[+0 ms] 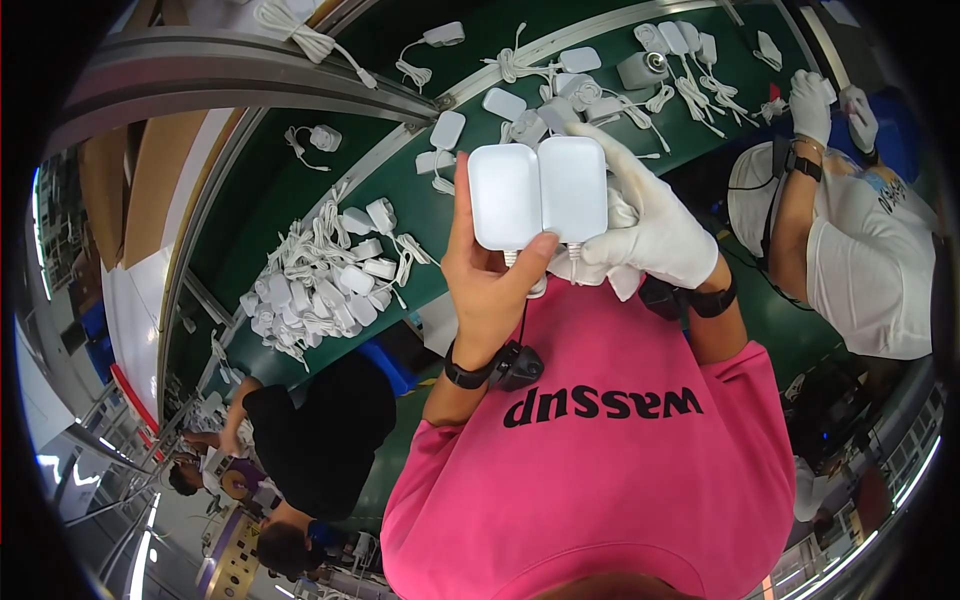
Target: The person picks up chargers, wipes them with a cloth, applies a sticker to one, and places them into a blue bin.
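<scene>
Two white power adapters [505,197] are held up side by side, their flat faces toward me and their long edges touching. My bare left hand [487,290] grips the left adapter, with the thumb at its lower corner and the fingers along its side. My right hand [655,225], in a white glove, is closed round the right-hand adapter [574,188]. Short cable ends come out below both adapters. Crumpled white material [625,278], perhaps a cloth, hangs under my right hand; what it is I cannot tell.
A green conveyor belt [420,275] runs past, bearing a large heap of white adapters [320,285] at left and several more with coiled cables [575,90] beyond my hands. A metal rail [250,68] crosses at upper left. Co-workers stand at right [870,250] and lower left [320,440].
</scene>
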A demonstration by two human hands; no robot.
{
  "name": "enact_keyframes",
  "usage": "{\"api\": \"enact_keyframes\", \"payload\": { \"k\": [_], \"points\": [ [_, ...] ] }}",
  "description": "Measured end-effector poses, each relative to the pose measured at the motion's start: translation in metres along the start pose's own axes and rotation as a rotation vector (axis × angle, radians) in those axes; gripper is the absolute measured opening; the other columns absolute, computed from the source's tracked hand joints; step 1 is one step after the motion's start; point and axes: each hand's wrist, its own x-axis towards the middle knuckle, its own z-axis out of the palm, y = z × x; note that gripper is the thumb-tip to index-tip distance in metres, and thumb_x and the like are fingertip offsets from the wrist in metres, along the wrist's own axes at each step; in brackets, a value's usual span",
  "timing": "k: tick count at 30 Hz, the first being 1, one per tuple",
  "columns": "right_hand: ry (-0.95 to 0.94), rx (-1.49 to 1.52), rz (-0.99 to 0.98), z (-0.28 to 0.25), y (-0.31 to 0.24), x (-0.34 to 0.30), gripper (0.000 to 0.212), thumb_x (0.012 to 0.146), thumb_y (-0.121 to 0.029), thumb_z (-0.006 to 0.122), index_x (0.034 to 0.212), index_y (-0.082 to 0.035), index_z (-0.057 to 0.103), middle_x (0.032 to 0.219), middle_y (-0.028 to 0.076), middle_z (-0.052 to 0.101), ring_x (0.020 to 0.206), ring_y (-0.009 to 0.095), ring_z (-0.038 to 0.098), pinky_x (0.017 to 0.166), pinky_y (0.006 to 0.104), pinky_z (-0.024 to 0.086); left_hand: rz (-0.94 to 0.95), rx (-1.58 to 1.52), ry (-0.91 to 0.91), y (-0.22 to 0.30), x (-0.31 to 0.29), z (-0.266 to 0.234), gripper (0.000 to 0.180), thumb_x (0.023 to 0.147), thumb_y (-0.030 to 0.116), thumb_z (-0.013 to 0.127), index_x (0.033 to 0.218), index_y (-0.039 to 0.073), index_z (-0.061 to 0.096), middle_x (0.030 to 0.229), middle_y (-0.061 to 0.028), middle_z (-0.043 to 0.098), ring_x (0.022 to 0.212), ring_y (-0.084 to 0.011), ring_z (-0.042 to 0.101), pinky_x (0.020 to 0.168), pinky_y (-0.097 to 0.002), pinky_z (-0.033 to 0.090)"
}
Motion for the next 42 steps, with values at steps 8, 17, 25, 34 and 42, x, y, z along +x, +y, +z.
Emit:
{"api": "enact_keyframes", "payload": {
  "k": [8, 17, 25, 34, 42],
  "points": [
    [-0.008, -0.04, 0.027, 0.0, 0.001, -0.001, 0.09, 0.069, 0.005, 0.068, 0.143, -0.004, 0.018, 0.108, 0.015, 0.054, 0.084, 0.019, 0.06, 0.07, 0.0269, 0.051, 0.017, -0.015, 0.041, -0.001, 0.004, 0.002, 0.084, 0.076, 0.001, 0.067, 0.143, 0.001, 0.017, 0.123, -0.0141, 0.05, 0.106, -0.0192, 0.054, 0.088, -0.0312, 0.045],
    [0.473, 0.438, -0.264, -0.066, 0.067, 0.005, 0.059, 0.086, -0.011, 0.055, 0.138, -0.001, 0.029, 0.129, 0.018, 0.047, 0.115, 0.026, 0.051, 0.095, 0.0344, 0.044, -0.019, -0.002, 0.175, -0.013, 0.011, -0.003, 0.081, 0.078, 0.002, 0.066, 0.143, 0.002, 0.018, 0.126, -0.0138, 0.046, 0.107, -0.019, 0.052, 0.087, -0.0302, 0.046],
    [0.244, 0.689, -0.297, -0.064, 0.05, 0.0, 0.042, 0.091, -0.017, 0.051, 0.128, 0.0, 0.041, 0.128, 0.016, 0.05, 0.108, 0.025, 0.055, 0.088, 0.0382, 0.049, -0.088, -0.032, 0.196, -0.017, 0.012, -0.006, 0.079, 0.08, 0.004, 0.064, 0.143, 0.003, 0.018, 0.127, -0.0135, 0.045, 0.108, -0.0198, 0.051, 0.085, -0.0305, 0.048],
    [0.392, 0.672, -0.306, -0.075, 0.075, 0.007, 0.04, 0.093, -0.025, 0.05, 0.127, -0.005, 0.041, 0.131, 0.013, 0.047, 0.116, 0.028, 0.051, 0.091, 0.0438, 0.048, -0.17, -0.069, 0.19, -0.019, 0.018, -0.001, 0.078, 0.081, 0.003, 0.063, 0.144, 0.008, 0.018, 0.125, -0.0107, 0.046, 0.105, -0.0185, 0.053, 0.08, -0.0299, 0.05],
    [0.333, 0.542, -0.34, -0.066, 0.065, 0.011, 0.049, 0.093, -0.032, 0.049, 0.133, -0.006, 0.035, 0.136, 0.012, 0.041, 0.121, 0.028, 0.046, 0.099, 0.0414, 0.042, -0.219, -0.174, 0.161, -0.033, 0.021, 0.003, 0.077, 0.081, 0.004, 0.063, 0.144, 0.009, 0.018, 0.123, -0.0082, 0.047, 0.1, -0.0161, 0.053, 0.074, -0.0278, 0.051]
  ]
}}
